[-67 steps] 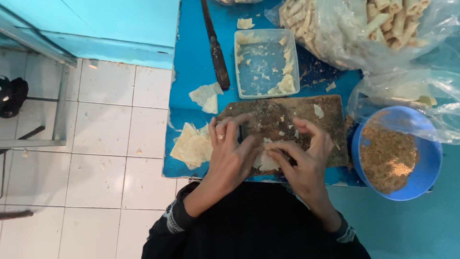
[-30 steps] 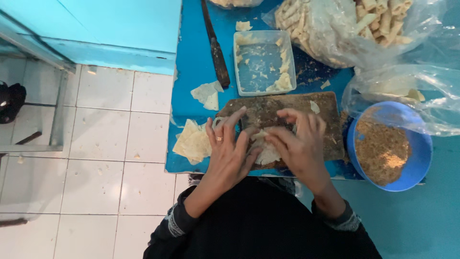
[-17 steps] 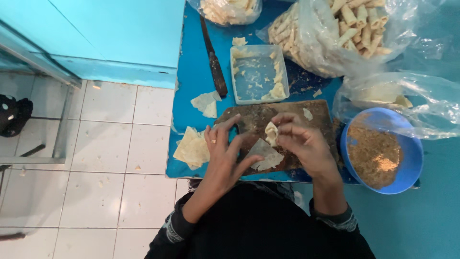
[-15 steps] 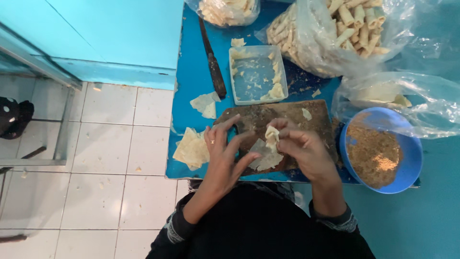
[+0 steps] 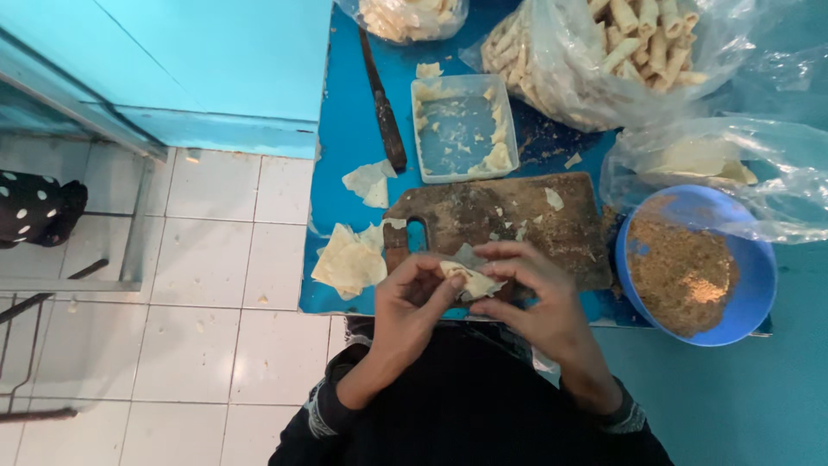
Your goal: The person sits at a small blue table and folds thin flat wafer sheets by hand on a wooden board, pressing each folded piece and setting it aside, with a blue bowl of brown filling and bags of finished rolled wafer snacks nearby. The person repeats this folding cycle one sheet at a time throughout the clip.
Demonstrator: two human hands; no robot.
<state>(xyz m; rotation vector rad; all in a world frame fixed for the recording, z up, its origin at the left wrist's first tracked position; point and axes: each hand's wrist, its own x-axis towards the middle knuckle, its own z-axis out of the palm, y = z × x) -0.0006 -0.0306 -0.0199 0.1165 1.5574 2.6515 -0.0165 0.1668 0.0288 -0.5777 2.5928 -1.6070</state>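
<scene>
Both hands meet over the near edge of the dark wooden cutting board (image 5: 509,220). The left hand (image 5: 412,304) and right hand (image 5: 536,298) pinch a pale pastry wrapper (image 5: 466,276) between closed fingers, lifted just above the board. A stack of wrappers (image 5: 349,261) lies on the blue tabletop (image 5: 345,129) to the left; a blue bowl of brown crumbs (image 5: 694,267) sits to the right.

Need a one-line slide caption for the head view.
Both hands, left hand and right hand, pinch a pale dough wrapper above a dark cutting board, beside a blue bowl of crumbs.
</scene>
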